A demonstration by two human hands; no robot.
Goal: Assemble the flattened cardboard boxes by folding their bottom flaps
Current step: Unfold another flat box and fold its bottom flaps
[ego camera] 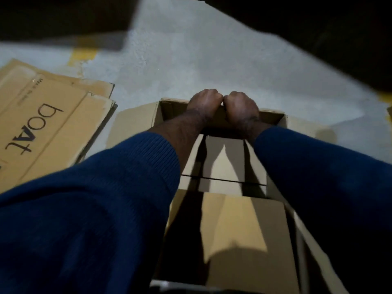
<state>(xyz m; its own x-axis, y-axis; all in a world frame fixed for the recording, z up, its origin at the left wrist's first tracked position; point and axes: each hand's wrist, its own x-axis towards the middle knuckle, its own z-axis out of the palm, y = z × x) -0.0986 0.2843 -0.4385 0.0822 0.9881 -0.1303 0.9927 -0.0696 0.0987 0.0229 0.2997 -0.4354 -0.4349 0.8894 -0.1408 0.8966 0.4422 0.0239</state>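
Right, nearest me are my two blue sleeves (101, 209), reaching forward over the cardboard box (224, 187) that sits open on the grey floor (191, 60). The box lies straight ahead of me, its near wall close under my arms and its far wall at my fingertips. Down inside it I can see the bottom flaps (222, 164) lying flat, a thin dark seam running across where two of them meet, with my arms' shadows striped over them. A side flap (135, 124) sticks out to the left of the box, lying low toward the floor.

Further out, my left hand (203, 101) and my right hand (241, 107) sit knuckle to knuckle, touching each other, both curled over the top edge of the box's far wall and clamped on it. My fingers fold over the far side, so I can't see their tips.

Off to the left, well apart from the box, a stack of flattened boxes (42, 124) lies on the floor, the top one printed "boat". Beyond that a yellow floor mark (82, 55) shows, and the far corners fall into darkness.
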